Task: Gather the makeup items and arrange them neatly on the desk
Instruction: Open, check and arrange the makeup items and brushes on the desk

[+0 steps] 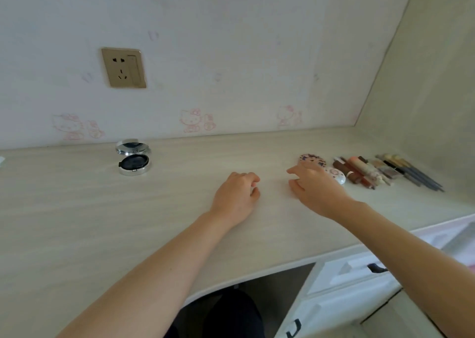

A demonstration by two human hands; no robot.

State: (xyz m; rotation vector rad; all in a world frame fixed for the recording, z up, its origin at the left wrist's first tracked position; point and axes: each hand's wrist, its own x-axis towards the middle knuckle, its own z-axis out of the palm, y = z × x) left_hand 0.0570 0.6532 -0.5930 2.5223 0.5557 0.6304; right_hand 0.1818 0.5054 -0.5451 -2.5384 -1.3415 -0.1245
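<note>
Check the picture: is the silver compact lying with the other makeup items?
No, the silver compact stands open, alone on the desk, far left of the row.

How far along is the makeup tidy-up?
Mostly done. Done: brushes, lipstick tubes and two small round cases lie in a row at the desk's right end. In hand: nothing; the right hand hovers by the round cases and the left hand rests loosely curled on the desk. Left: the open compact sits alone far left.
</note>
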